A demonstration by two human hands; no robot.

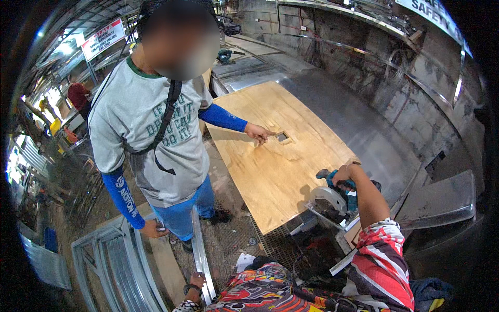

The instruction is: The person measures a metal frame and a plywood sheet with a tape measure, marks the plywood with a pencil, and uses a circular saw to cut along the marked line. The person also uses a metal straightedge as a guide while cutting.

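My right hand (343, 176) is wrapped around the handle of a teal circular saw (332, 197) at the near right corner of a plywood sheet (260, 182). The saw's pale round guard faces left. Down at the lower left, my left hand (197, 280) closes on the edge of a long silver metal bar (201, 249); its fingers show only in part. A co-worker's hand (258, 133) in a blue sleeve points at a small square hole (282, 137) cut through the plywood. The co-worker's other hand (154, 229) hangs low with a small object I cannot make out.
The co-worker (156, 114) stands left of the plywood. A grey metal-topped table (358, 109) stretches behind the sheet toward a stained wall (410, 99). Silver metal frames (109, 260) lie at the lower left. Another teal power tool (224, 55) rests at the back.
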